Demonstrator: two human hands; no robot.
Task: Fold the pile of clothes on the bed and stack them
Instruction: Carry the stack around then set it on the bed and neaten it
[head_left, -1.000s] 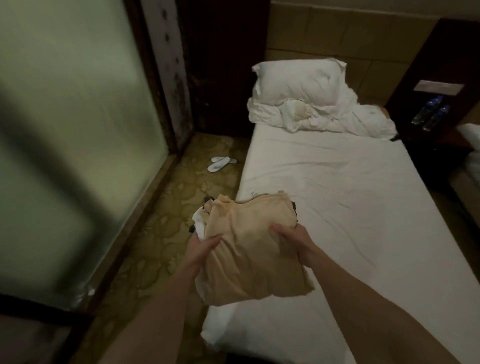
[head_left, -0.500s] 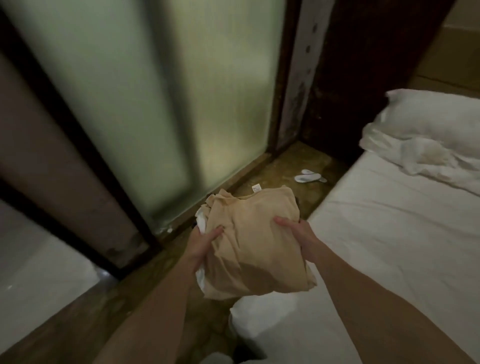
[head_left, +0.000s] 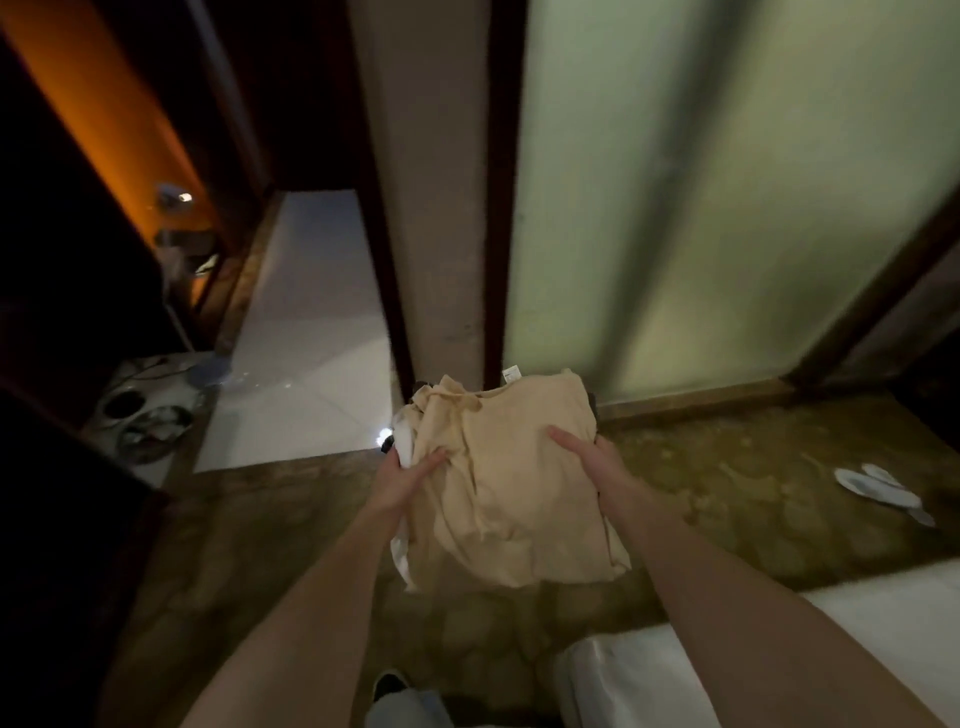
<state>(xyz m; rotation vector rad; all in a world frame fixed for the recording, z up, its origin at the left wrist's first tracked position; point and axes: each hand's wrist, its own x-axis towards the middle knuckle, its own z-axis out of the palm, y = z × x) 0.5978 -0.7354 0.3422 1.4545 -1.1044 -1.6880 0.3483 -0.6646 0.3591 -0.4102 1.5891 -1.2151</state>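
Note:
I carry a stack of folded clothes (head_left: 511, 488) in front of me, above the floor. A beige garment lies on top, with a white piece and something dark showing at the stack's left edge. My left hand (head_left: 402, 480) grips the stack's left side, thumb on top. My right hand (head_left: 592, 462) grips its right side, fingers spread over the beige cloth. A corner of the white bed (head_left: 727, 670) shows at the bottom right, behind and below the stack.
A frosted glass wall (head_left: 727, 208) with dark wooden frames stands ahead. White slippers (head_left: 878, 491) lie on the patterned brown floor at the right. A white tiled doorway (head_left: 306, 332) opens at the left, with plates and clutter (head_left: 148, 421) beside it.
I have turned left, away from the bed, with the stack held in both hands. The pillow has left the view; the glass wall and the doorway are now ahead.

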